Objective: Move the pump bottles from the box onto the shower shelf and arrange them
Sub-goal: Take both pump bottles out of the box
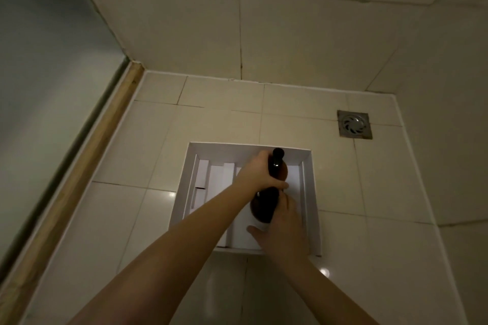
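A white open box lies on the tiled shower floor, with white cardboard dividers inside. Two dark amber pump bottles with black pump heads stand in its right part. My left hand is wrapped around the far bottle, whose black pump sticks out above my fingers. My right hand grips the near bottle from the right side. Both bottles are inside the box outline. The shower shelf is not in view.
A square metal floor drain sits at the back right of the floor. Tiled walls rise behind and to the right. On the left, a wooden threshold strip runs along a glass or grey panel.
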`<state>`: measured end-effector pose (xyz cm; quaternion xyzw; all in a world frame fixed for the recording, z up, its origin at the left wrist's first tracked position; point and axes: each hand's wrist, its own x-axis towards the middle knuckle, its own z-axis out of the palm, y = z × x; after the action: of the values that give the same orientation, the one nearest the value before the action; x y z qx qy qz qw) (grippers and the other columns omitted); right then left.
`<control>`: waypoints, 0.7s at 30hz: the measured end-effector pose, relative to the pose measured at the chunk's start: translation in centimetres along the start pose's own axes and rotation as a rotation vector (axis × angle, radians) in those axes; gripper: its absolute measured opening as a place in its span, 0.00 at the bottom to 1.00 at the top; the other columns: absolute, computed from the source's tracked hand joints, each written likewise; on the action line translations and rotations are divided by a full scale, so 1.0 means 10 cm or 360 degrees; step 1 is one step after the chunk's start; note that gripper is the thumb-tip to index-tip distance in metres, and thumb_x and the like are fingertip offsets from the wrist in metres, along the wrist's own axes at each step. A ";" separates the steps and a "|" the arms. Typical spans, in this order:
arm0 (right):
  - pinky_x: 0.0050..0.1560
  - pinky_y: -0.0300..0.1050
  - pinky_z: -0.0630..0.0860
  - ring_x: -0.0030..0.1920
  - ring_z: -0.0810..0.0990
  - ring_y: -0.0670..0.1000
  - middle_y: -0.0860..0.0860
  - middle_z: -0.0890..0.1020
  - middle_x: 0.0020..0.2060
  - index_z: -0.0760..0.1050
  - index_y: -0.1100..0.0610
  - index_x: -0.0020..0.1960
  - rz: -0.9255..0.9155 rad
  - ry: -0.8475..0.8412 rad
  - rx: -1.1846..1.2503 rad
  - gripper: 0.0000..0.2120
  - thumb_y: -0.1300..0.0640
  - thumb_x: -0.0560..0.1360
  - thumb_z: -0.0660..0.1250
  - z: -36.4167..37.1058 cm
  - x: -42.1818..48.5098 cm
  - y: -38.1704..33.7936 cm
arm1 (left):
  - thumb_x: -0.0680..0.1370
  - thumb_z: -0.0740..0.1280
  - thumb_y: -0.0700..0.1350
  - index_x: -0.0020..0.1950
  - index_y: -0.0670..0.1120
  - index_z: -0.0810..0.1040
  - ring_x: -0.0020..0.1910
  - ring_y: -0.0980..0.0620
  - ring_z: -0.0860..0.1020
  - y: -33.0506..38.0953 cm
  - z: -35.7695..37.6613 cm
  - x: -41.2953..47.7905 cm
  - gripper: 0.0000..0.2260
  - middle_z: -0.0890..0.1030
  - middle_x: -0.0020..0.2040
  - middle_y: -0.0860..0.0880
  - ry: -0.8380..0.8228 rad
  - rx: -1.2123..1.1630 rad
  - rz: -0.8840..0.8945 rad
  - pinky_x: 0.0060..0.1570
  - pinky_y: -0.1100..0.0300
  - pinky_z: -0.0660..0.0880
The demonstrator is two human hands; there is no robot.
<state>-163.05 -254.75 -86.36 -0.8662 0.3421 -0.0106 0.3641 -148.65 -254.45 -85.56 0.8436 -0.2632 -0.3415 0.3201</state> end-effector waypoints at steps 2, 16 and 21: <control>0.63 0.44 0.73 0.65 0.72 0.49 0.47 0.68 0.67 0.57 0.49 0.72 0.0032 0.0013 0.0064 0.43 0.45 0.64 0.76 0.02 0.05 -0.01 | 0.62 0.78 0.50 0.65 0.48 0.67 0.60 0.47 0.73 -0.02 -0.01 0.04 0.35 0.74 0.62 0.47 0.0043 -0.0003 -0.0002 0.53 0.57 0.72; 0.33 0.28 0.64 0.41 0.73 0.42 0.40 0.70 0.48 0.62 0.38 0.54 -0.0192 -0.0250 0.0010 0.27 0.45 0.62 0.74 -0.18 0.17 0.20 | 0.57 0.79 0.54 0.51 0.54 0.74 0.49 0.53 0.76 -0.47 -0.44 -0.08 0.26 0.78 0.48 0.54 0.0116 0.0213 0.0018 0.46 0.59 0.73; 0.35 0.31 0.68 0.42 0.73 0.44 0.40 0.68 0.47 0.61 0.38 0.55 -0.0210 -0.0273 0.0001 0.30 0.47 0.60 0.75 -0.16 0.23 0.23 | 0.61 0.77 0.54 0.60 0.51 0.73 0.56 0.50 0.75 -0.59 -0.47 -0.21 0.30 0.79 0.57 0.50 0.0020 0.0243 0.0117 0.55 0.55 0.73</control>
<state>-163.07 -258.27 -87.21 -0.8845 0.2520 0.0396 0.3907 -145.17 -247.51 -86.34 0.8574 -0.3173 -0.3030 0.2688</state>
